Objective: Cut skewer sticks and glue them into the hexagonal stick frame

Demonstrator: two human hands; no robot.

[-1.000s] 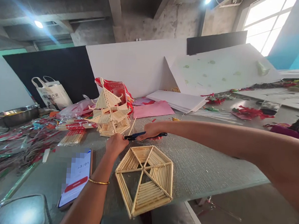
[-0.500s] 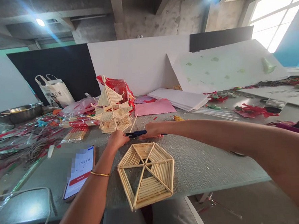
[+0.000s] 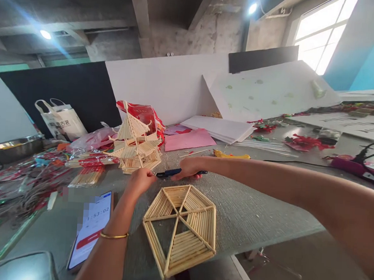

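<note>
My right hand (image 3: 191, 167) is closed around a dark blue utility knife (image 3: 172, 172), its front end pointing left. At that end my left hand (image 3: 142, 180) is pinched shut; whatever lies between its fingertips is too small to make out. Just below both hands, a hexagonal frame of thin wooden sticks (image 3: 193, 241) lies flat on the table. Several of its wedges are filled with parallel sticks, while the lower-left one is mostly open. Behind my left hand stands a tiered stick pagoda (image 3: 133, 132). A loose stick (image 3: 194, 153) lies beyond my right hand.
A phone (image 3: 91, 231) showing a timer lies left of my left forearm. Wrapped stick bundles (image 3: 88, 175) and plastic-wrapped clutter fill the left side. Pink paper (image 3: 190, 140), white boards (image 3: 219, 128), a yellow tool (image 3: 232, 155) and a purple device (image 3: 356, 169) lie farther back and right.
A thin stick that slanted up beside the knife now lies flat beyond my right hand. Both hands stay close together at the knife's front end. The view has shifted slightly.
</note>
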